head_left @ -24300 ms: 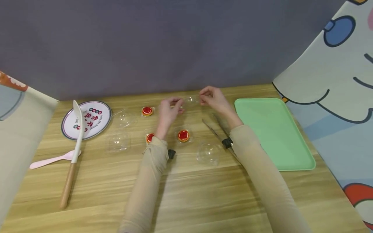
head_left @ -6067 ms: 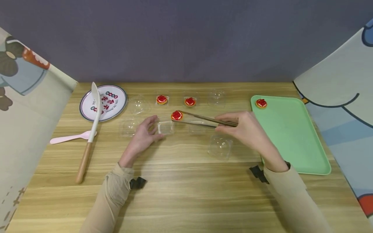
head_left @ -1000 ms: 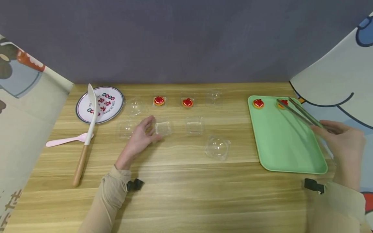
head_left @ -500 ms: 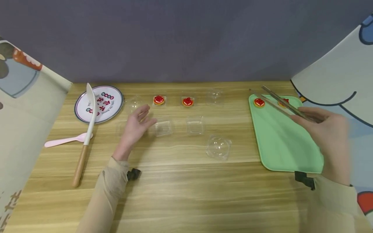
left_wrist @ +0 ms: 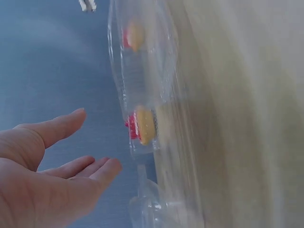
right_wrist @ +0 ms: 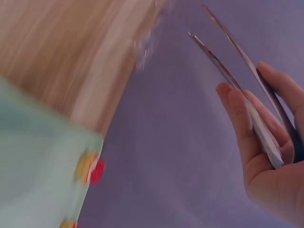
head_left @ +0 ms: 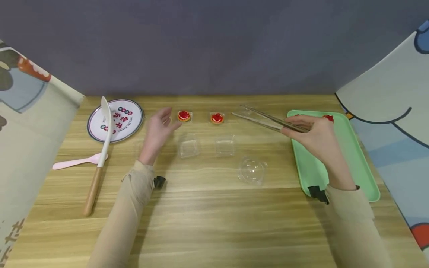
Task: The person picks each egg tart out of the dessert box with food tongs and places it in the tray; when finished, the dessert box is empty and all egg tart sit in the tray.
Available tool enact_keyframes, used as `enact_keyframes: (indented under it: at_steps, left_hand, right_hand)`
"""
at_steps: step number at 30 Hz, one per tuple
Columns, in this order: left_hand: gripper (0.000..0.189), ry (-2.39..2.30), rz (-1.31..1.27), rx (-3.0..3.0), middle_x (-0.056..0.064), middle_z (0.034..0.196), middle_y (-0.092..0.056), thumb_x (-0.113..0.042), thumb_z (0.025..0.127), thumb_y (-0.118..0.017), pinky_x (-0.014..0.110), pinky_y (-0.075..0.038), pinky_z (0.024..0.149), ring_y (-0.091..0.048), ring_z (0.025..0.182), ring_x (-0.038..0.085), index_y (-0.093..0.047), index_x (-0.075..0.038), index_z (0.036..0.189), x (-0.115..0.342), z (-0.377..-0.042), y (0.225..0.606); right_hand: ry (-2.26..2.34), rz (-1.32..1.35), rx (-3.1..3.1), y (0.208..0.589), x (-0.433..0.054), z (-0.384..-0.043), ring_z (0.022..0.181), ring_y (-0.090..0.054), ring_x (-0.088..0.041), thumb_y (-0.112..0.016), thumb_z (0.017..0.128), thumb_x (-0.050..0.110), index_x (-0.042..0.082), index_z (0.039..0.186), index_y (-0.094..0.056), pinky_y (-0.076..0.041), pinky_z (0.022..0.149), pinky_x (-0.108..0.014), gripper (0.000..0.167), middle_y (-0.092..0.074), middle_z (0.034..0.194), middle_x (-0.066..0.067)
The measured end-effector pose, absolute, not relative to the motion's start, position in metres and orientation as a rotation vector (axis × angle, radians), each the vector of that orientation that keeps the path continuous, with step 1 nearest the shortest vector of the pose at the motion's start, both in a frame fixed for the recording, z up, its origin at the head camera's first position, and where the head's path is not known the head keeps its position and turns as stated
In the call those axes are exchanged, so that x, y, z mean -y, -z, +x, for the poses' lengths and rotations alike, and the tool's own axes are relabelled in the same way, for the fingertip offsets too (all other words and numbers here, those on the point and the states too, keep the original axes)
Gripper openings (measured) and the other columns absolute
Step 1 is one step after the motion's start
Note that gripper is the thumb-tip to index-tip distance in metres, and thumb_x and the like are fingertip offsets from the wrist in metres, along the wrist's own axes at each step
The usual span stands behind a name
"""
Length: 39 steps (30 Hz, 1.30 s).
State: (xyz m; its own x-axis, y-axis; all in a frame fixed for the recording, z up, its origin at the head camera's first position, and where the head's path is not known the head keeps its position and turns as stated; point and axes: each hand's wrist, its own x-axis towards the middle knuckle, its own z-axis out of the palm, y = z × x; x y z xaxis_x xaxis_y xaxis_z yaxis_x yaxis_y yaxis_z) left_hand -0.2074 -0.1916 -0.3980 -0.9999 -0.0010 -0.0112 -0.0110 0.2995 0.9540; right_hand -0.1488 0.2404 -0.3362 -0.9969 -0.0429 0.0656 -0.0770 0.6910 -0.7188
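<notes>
My right hand (head_left: 316,137) grips a pair of metal tongs (head_left: 275,119) over the green tray's left edge. Their tips are spread apart with nothing between them, pointing left toward a red-topped tart (head_left: 217,118) in a clear plastic base. A second tart (head_left: 184,115) sits in its base further left, right by the fingertips of my left hand (head_left: 157,130). That hand is empty, fingers loosely extended, as the left wrist view also shows. On the green tray (head_left: 348,163) a tart (head_left: 328,118) shows at the back; another is mostly hidden behind my right hand.
Two empty clear bases (head_left: 189,147) stand before the tarts, with a clear dome lid (head_left: 252,170) nearer the right. At the left lie a patterned plate (head_left: 132,121), a white spoon with a wooden handle (head_left: 95,186) across it, and a pink spoon (head_left: 72,162).
Earlier, the tongs lay on the table, then carried a tart to the tray, where two tarts now lie. Over the last second the tongs swung left off them; my left hand moved toward the back.
</notes>
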Motion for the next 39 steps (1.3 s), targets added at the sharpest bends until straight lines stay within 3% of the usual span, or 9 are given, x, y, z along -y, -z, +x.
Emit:
enact_keyframes:
  at_steps: [3,6,9,11,14,16,19,32,39]
  left_hand:
    - [0.073,-1.809,-0.015,-2.537,0.027,0.166,-0.037,0.005,0.097,-0.073,0.038,-0.036,0.127,-0.039,0.153,0.038,-0.036,0.009,0.160,0.191,-0.215,0.400]
    - [0.076,-1.782,-0.016,-2.540,0.026,0.167,-0.035,0.007,0.096,-0.073,0.037,-0.034,0.128,-0.037,0.154,0.038,-0.035,0.008,0.161,0.192,-0.222,0.402]
    - [0.078,-1.771,-0.022,-2.527,0.025,0.169,-0.033,0.008,0.095,-0.073,0.037,-0.033,0.129,-0.035,0.155,0.038,-0.033,0.007,0.162,0.192,-0.228,0.403]
    - [0.080,-1.763,-0.033,-2.511,0.024,0.170,-0.032,0.008,0.095,-0.073,0.036,-0.032,0.129,-0.033,0.157,0.037,-0.032,0.007,0.163,0.193,-0.231,0.404]
    - [0.081,-1.730,-0.043,-2.498,0.023,0.171,-0.031,0.007,0.095,-0.074,0.038,-0.031,0.130,-0.032,0.157,0.036,-0.030,0.005,0.164,0.194,-0.234,0.405]
    - [0.082,-1.718,-0.044,-2.488,0.022,0.171,-0.030,0.007,0.095,-0.074,0.038,-0.030,0.130,-0.031,0.158,0.036,-0.030,0.005,0.164,0.193,-0.237,0.406]
    - [0.083,-1.696,-0.046,-2.496,0.022,0.171,-0.030,0.007,0.094,-0.075,0.039,-0.030,0.130,-0.031,0.158,0.036,-0.030,0.005,0.164,0.193,-0.239,0.406]
    - [0.083,-1.620,-0.044,-2.507,0.022,0.172,-0.028,0.010,0.095,-0.072,0.040,-0.030,0.130,-0.031,0.157,0.038,-0.028,0.005,0.165,0.192,-0.244,0.407]
    - [0.084,-1.563,-0.065,-2.523,0.019,0.172,-0.028,0.011,0.094,-0.072,0.045,-0.034,0.128,-0.031,0.158,0.036,-0.028,0.003,0.166,0.191,-0.243,0.407]
  right_hand:
    - [-1.228,0.181,2.879,0.338,-0.218,-0.156,0.117,-0.072,-0.029,-0.085,0.095,0.038,0.009,0.130,-0.077,-0.061,0.095,-0.033,0.046,-0.075,0.128,-0.014]
    - [-1.198,0.294,2.884,0.339,-0.196,-0.165,0.111,-0.073,-0.033,-0.084,0.096,0.034,0.008,0.127,-0.078,-0.061,0.093,-0.048,0.041,-0.077,0.124,-0.014]
    - [-1.152,0.400,2.866,0.341,-0.177,-0.175,0.081,-0.070,-0.030,-0.084,0.096,0.029,0.007,0.123,-0.080,-0.056,0.075,-0.043,0.035,-0.079,0.119,-0.013]
    - [-1.132,0.442,2.851,0.344,-0.165,-0.183,0.079,-0.070,-0.029,-0.085,0.095,0.027,0.007,0.121,-0.081,-0.054,0.073,-0.040,0.033,-0.079,0.119,-0.013]
    - [-1.153,0.471,2.844,0.347,-0.151,-0.193,0.089,-0.073,-0.033,-0.085,0.095,0.024,0.006,0.120,-0.081,-0.060,0.082,-0.045,0.032,-0.078,0.122,-0.014]
    - [-1.170,0.491,2.843,0.349,-0.142,-0.198,0.113,-0.073,-0.034,-0.086,0.094,0.022,0.004,0.120,-0.080,-0.060,0.097,-0.051,0.032,-0.077,0.124,-0.015]
    - [-1.181,0.526,2.845,0.351,-0.130,-0.205,0.116,-0.072,-0.035,-0.085,0.094,0.018,0.002,0.120,-0.080,-0.059,0.102,-0.052,0.031,-0.077,0.123,-0.016]
    - [-1.131,0.581,2.893,0.356,-0.101,-0.219,0.114,-0.072,-0.035,-0.086,0.093,0.019,0.001,0.121,-0.079,-0.059,0.102,-0.050,0.034,-0.077,0.121,-0.017]
    - [-1.088,0.593,2.928,0.352,-0.093,-0.221,0.086,-0.072,-0.027,-0.086,0.093,0.018,0.001,0.121,-0.079,-0.059,0.091,-0.045,0.034,-0.078,0.119,-0.017]
